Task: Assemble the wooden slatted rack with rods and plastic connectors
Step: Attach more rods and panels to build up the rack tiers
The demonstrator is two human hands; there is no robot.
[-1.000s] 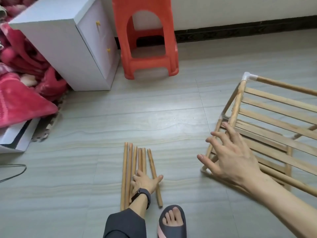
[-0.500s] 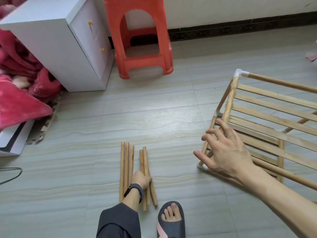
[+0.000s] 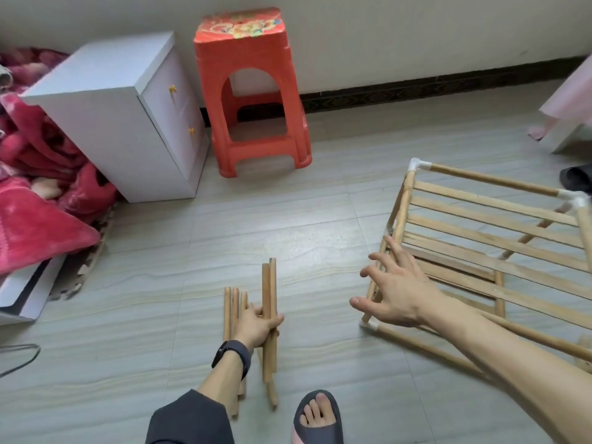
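A partly built wooden slatted rack (image 3: 490, 225) lies tilted on the floor at the right, with white plastic connectors (image 3: 415, 164) at its corners. My right hand (image 3: 397, 290) rests with spread fingers on the rack's near left post. Several loose wooden rods (image 3: 235, 302) lie on the floor in the middle. My left hand (image 3: 256, 325), with a black band on the wrist, grips two of these rods (image 3: 269, 283) and holds them raised above the others.
A white cabinet (image 3: 128, 116) and a red plastic stool (image 3: 253, 100) stand at the back by the wall. Pink bedding (image 3: 35, 193) is piled at the left. My foot in a grey slipper (image 3: 317, 418) is near the bottom, right of the rods.
My left hand went from lying flat on the rods to gripping two of them and lifting their far ends. The camera tilted up. My right hand stayed on the rack.
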